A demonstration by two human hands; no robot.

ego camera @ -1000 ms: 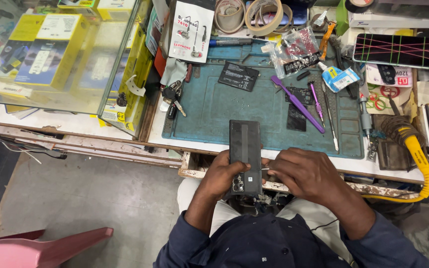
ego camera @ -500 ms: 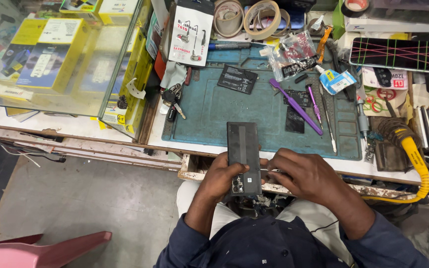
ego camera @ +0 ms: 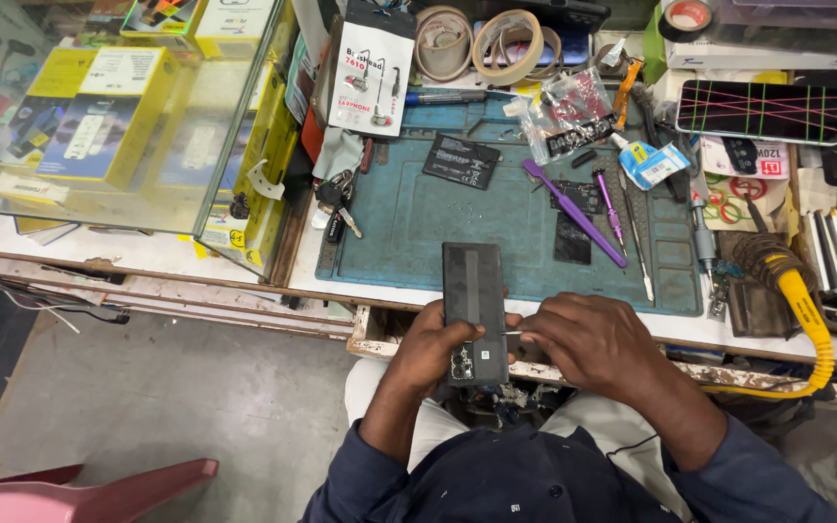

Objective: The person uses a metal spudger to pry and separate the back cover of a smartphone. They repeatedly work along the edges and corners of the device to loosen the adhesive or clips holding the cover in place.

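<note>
Head view: looking straight down at a cluttered repair bench, person sitting at the near edge in a dark shirt.
Far left: a pink plastic chair (ego camera: 99, 484) is poking in at the bottom corner, and a glass display case (ego camera: 118, 126) is sitting on the counter with yellow boxes (ego camera: 99, 107) showing through it.
Left of mat: a bunch of keys (ego camera: 336, 199) is lying just beside the mat's left edge, with a carded earphone pack (ego camera: 372, 68) leaning above it.
Mat: a teal work mat (ego camera: 409, 232) is covering the middle of the bench.
Left hand: the left hand (ego camera: 433, 353) is gripping the lower end of a dark phone (ego camera: 474, 305), fingers wrapped around its left side, back facing up.
Phone: it's hanging over the near edge of the bench, top end reaching onto the mat, upright in frame.
Right hand: the right hand (ego camera: 598, 344) is pinching a thin metal tool (ego camera: 512, 332), and its tip is touching the phone's right edge near the bottom.
On the mat: a flat black battery (ego camera: 461, 161) is resting near the top, and a purple pry tool (ego camera: 573, 213) is lying diagonally right of centre.
Top: tape rolls (ego camera: 477, 44) are sitting behind the mat.
Right: a phone with a lined glitchy screen (ego camera: 758, 111) is lying flat, and a yellow hose (ego camera: 811, 320) is curving down along the bench edge.
</note>
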